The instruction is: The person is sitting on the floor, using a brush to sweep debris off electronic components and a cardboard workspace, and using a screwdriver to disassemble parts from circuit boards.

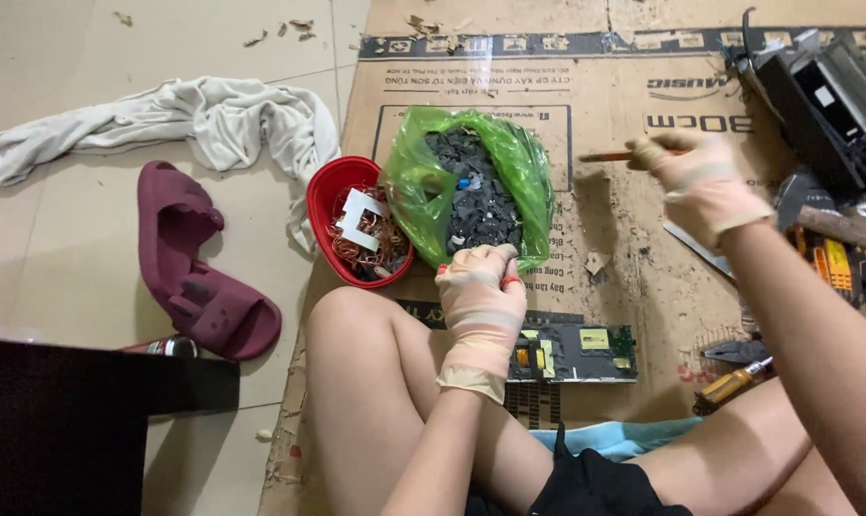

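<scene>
The gloved left hand [481, 287] is curled shut, fingers pressed together at the near edge of the crumpled green plastic bag [471, 182] of dark grey scrap pieces; whether it grips anything cannot be told. The gloved right hand [701, 182], raised above the flattened brown cardboard sheet [634, 248], is clamped on a slim orange-handled tool [607, 156]. A green circuit board [576, 354] lies just beside the left wrist.

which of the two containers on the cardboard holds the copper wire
The red bowl, left of the green bag; the bag holds dark grey chips instead.
</scene>
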